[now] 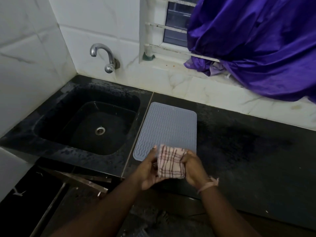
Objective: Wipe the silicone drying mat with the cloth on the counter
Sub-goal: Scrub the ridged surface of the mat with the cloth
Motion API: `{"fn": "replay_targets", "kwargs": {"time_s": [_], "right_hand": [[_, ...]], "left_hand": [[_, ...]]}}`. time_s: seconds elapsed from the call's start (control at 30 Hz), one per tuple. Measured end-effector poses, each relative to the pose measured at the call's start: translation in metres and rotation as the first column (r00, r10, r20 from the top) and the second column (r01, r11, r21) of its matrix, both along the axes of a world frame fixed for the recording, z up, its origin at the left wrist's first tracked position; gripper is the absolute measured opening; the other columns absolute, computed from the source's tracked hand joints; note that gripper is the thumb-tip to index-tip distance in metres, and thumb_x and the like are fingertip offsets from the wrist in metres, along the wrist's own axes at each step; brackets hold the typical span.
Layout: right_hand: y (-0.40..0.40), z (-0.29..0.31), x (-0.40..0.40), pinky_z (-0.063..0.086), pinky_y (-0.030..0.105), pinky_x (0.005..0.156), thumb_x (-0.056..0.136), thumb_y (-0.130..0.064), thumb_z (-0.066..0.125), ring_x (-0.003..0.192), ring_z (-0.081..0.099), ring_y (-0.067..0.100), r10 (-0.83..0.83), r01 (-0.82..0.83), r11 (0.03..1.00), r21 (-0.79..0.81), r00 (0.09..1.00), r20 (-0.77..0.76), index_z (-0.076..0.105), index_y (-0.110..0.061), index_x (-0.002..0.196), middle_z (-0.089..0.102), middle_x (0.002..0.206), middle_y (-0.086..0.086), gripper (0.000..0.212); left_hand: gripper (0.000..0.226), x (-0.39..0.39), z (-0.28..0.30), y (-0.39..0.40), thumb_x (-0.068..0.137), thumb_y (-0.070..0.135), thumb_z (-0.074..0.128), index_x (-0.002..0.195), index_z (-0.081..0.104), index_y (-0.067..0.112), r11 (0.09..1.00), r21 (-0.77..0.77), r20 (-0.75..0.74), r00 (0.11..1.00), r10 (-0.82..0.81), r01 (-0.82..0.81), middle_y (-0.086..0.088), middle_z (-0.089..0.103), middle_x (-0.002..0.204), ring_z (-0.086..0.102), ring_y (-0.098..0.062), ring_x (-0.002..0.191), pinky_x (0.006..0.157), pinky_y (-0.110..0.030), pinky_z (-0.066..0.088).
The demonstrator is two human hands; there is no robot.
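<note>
Black stone kitchen counter (239, 151) is running along a white tiled wall, and everything below is placed relative to the grey ridged silicone drying mat (166, 127) lying flat on it. Just left of the mat, a black square sink (51, 120) is sitting sunk into the counter, with a chrome tap (104, 56) sticking out of the wall above it. Behind and to the right of the mat, a purple satin curtain (256, 48) is hanging bunched over a barred window.

At the mat's near edge, a person is holding a folded pink cloth with dark checked lines (171, 161) between both hands. The left hand (150, 170) is cupping the cloth's left side, fingers curled around it and the thumb pointing up toward the mat. The right hand (193, 165), with a pale thread tied at its wrist, is gripping the cloth's right side with fingers bent over the top. The cloth is covering the mat's near edge in this view; whether it is touching the mat or being held just above it cannot be told.

The step in hand appears to be getting the cloth folded into a pad, with wiping not yet under way. The next move is likely calling for pressing the cloth flat onto the mat and sweeping along the wavy ridges, while keeping the light mat from sliding toward the sink
</note>
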State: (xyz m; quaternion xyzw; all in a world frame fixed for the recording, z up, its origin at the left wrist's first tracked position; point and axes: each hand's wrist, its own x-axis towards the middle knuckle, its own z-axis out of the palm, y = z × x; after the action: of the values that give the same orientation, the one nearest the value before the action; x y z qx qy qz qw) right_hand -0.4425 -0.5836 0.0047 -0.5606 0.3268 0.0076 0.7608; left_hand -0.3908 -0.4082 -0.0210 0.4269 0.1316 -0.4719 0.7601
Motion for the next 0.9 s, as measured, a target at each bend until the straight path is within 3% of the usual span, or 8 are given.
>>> {"fn": "replay_targets", "kwargs": {"time_s": [0.17,0.33,0.47,0.53,0.6,0.7,0.8,0.9], "right_hand": [[0.014,-0.007,-0.014,0.050,0.051,0.107,0.096,0.000,0.057,0.124,0.059,0.024,0.013,-0.014,0.962,-0.272,1.000,-0.005,0.058,-0.022,0.135,0.059,0.138,0.005,0.045],[0.026,-0.001,-0.014,0.046,0.041,0.113,0.097,-0.023,0.070,0.132,0.052,0.013,0.251,-0.218,0.817,-0.533,0.968,-0.012,0.046,-0.027,0.149,0.053,0.145,-0.003,0.058],[0.037,-0.015,-0.004,0.049,0.031,0.106,0.089,-0.033,0.076,0.128,0.056,0.000,0.532,-0.467,0.749,-0.470,0.847,0.006,0.042,-0.039,0.150,0.056,0.142,-0.020,0.069],[0.029,-0.021,0.008,0.058,0.031,0.090,0.090,-0.030,0.075,0.110,0.068,0.001,0.440,-0.391,0.818,-0.421,0.897,0.022,0.054,-0.046,0.132,0.068,0.126,-0.015,0.050],[0.012,-0.027,0.021,0.062,0.031,0.073,0.094,-0.016,0.070,0.094,0.074,0.010,0.315,-0.293,0.902,-0.316,0.949,0.018,0.063,-0.033,0.121,0.075,0.112,-0.003,0.033],[-0.017,-0.032,0.044,0.061,0.049,0.087,0.096,-0.005,0.062,0.099,0.074,0.028,0.183,-0.186,0.971,-0.150,0.983,-0.034,0.068,-0.016,0.120,0.077,0.110,0.010,0.027],[-0.032,-0.035,0.062,0.054,0.061,0.097,0.097,-0.010,0.058,0.108,0.071,0.041,0.159,-0.154,0.978,0.140,0.987,-0.028,0.068,-0.005,0.124,0.074,0.116,0.021,0.029],[-0.033,-0.033,0.075,0.055,0.054,0.099,0.103,-0.017,0.051,0.112,0.070,0.036,0.263,-0.258,0.938,0.231,0.965,0.008,0.067,-0.008,0.126,0.073,0.121,0.018,0.029]], "left_hand": [[0.035,-0.012,-0.008,-0.001,0.099,0.022,0.063,0.131,0.063,0.007,0.980,0.170,0.104,0.991,0.083,-0.100,-0.017,0.076,0.113,0.072,-0.036,0.108,0.094,-0.058,0.057],[0.031,-0.010,-0.002,-0.005,0.106,0.020,0.052,0.128,0.063,0.002,0.950,0.150,0.018,0.962,0.273,-0.272,-0.021,0.075,0.113,0.072,-0.037,0.106,0.081,-0.046,0.061],[0.041,0.002,0.012,-0.014,0.104,0.032,0.056,0.127,0.066,-0.001,0.969,0.084,0.066,0.971,0.228,-0.233,-0.023,0.072,0.120,0.071,-0.035,0.111,0.083,-0.041,0.060],[0.044,0.008,0.018,-0.019,0.101,0.042,0.057,0.122,0.071,0.005,0.969,0.125,0.069,0.977,0.204,-0.211,-0.018,0.074,0.116,0.073,-0.031,0.104,0.080,-0.040,0.060],[0.039,0.011,0.017,-0.021,0.101,0.040,0.058,0.119,0.070,0.008,0.955,0.193,0.074,0.974,0.215,-0.226,-0.014,0.076,0.111,0.073,-0.027,0.098,0.080,-0.039,0.060],[0.027,0.020,0.015,-0.022,0.103,0.021,0.057,0.119,0.066,0.002,0.899,0.302,0.144,0.948,0.285,-0.317,-0.015,0.077,0.104,0.072,-0.023,0.086,0.078,-0.037,0.059],[0.030,0.024,0.015,-0.024,0.096,0.018,0.067,0.119,0.066,-0.003,0.854,0.420,0.219,0.948,0.233,-0.307,-0.010,0.071,0.086,0.064,-0.018,0.068,0.057,-0.030,0.053],[0.036,0.025,0.019,-0.035,0.095,0.041,0.068,0.118,0.075,0.013,0.925,0.297,0.095,0.971,0.219,-0.237,-0.008,0.078,0.109,0.072,-0.025,0.101,0.078,-0.037,0.061]]}}
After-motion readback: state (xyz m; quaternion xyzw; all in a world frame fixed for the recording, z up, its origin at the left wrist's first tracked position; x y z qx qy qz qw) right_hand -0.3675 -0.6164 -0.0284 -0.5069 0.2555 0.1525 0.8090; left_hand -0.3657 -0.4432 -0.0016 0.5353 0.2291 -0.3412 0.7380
